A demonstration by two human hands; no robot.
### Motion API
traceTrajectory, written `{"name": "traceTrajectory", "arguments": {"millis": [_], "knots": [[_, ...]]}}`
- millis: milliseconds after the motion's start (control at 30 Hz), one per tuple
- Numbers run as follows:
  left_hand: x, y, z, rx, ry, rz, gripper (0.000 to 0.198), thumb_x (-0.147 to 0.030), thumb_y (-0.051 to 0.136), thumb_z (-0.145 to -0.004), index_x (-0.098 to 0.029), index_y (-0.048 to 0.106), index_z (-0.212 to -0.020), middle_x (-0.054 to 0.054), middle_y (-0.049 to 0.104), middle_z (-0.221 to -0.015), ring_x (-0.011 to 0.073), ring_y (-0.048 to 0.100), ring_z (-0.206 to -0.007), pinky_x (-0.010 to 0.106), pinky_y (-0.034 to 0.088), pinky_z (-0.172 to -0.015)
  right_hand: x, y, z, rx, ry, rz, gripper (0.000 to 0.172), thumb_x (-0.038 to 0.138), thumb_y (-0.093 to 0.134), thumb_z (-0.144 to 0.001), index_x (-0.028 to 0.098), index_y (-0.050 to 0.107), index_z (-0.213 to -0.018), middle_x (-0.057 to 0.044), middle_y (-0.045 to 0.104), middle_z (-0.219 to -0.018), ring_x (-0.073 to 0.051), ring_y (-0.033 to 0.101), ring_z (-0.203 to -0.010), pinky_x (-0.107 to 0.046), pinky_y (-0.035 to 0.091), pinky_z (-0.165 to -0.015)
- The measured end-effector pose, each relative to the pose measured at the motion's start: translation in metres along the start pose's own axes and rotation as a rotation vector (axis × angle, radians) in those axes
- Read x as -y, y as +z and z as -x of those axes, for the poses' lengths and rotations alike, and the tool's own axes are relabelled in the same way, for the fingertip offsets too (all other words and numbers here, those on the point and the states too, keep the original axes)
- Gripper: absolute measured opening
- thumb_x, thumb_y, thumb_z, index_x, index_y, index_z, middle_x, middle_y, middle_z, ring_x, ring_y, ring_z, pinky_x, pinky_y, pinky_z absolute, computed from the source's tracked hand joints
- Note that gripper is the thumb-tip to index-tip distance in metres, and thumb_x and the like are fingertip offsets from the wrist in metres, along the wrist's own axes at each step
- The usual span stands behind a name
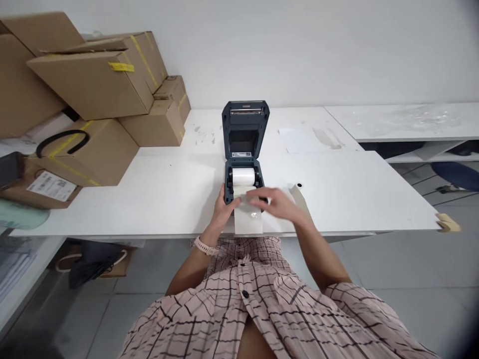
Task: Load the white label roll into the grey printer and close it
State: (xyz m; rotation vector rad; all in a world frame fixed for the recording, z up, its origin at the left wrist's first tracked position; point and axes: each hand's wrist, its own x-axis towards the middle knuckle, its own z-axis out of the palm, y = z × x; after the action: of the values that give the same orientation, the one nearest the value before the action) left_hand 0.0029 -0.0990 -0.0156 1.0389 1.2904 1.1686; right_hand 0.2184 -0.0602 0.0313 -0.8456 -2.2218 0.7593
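Observation:
A dark label printer (245, 132) stands on the white table with its lid raised. In its bay sits a white label roll (243, 176), and a pale label strip (247, 224) runs from it over the front and past the table's edge. My left hand (223, 208) grips the printer's front left corner, its thumb reaching onto the strip's left edge. Over the strip's upper part, my right hand (275, 203) has its fingers stretched out and apart, slightly blurred; whether they touch the strip I cannot tell. A loose paper strip with a dark core (299, 186) lies behind my right wrist.
Cardboard boxes (93, 82) are stacked at the left on the white table (179, 199). A clear plastic sheet (329, 138) lies at the back right. Padding (448, 223) covers the right front corner. A blue stool (454, 175) stands beyond it.

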Motion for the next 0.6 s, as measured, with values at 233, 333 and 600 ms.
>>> {"name": "traceTrajectory", "arguments": {"millis": [233,333,600], "knots": [[-0.002,-0.006,0.004,0.058,-0.006,0.053,0.104,-0.051,0.083,-0.079,-0.029,0.029,-0.165,0.009,0.044,-0.166,0.0363,0.045,-0.151,0.049,0.046,-0.121,-0.074,-0.094,-0.142,-0.618,0.165,-0.285,0.077,0.085,0.03,-0.094,0.032,0.06,-0.14,-0.005,0.054,-0.16,-0.028,0.051,-0.148,-0.055,0.046,-0.117],[0.0,-0.006,0.003,0.045,0.0,0.039,0.106,-0.052,0.083,-0.078,-0.029,0.028,-0.165,0.009,0.044,-0.167,0.0366,0.044,-0.152,0.05,0.045,-0.122,-0.079,-0.1,-0.189,-0.428,0.17,-0.358,0.109,0.08,-0.012,-0.088,0.015,0.063,-0.134,-0.008,0.048,-0.163,-0.027,0.05,-0.147,-0.046,0.042,-0.114],[0.004,-0.025,0.007,0.039,-0.025,-0.026,0.102,-0.074,0.062,-0.086,-0.033,0.019,-0.168,0.005,0.018,-0.177,0.0355,0.022,-0.162,0.05,0.033,-0.129,-0.029,-0.041,-0.099,-0.399,0.12,-0.434,0.083,0.089,0.02,-0.093,0.035,0.059,-0.143,0.003,0.063,-0.148,-0.028,0.047,-0.15,-0.058,0.032,-0.128]]}}
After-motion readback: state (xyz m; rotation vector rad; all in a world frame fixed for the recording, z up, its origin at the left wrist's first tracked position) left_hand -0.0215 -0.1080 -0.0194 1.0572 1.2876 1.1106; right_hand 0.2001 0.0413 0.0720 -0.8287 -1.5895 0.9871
